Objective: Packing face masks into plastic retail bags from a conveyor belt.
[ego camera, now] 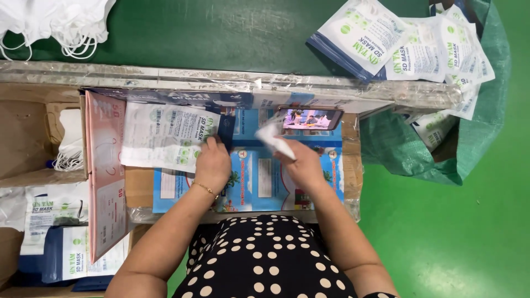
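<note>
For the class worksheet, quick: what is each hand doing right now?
Left hand: fingers on the flat pouch.
Right hand: closed on a folded white mask.

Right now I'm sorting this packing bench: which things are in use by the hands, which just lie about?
In use:
left hand on the stack of white printed mask pouches
right hand holding a white folded face mask

Lying about:
phone showing a video
pink flat carton
green woven sack of filled pouches
loose white masks
</note>
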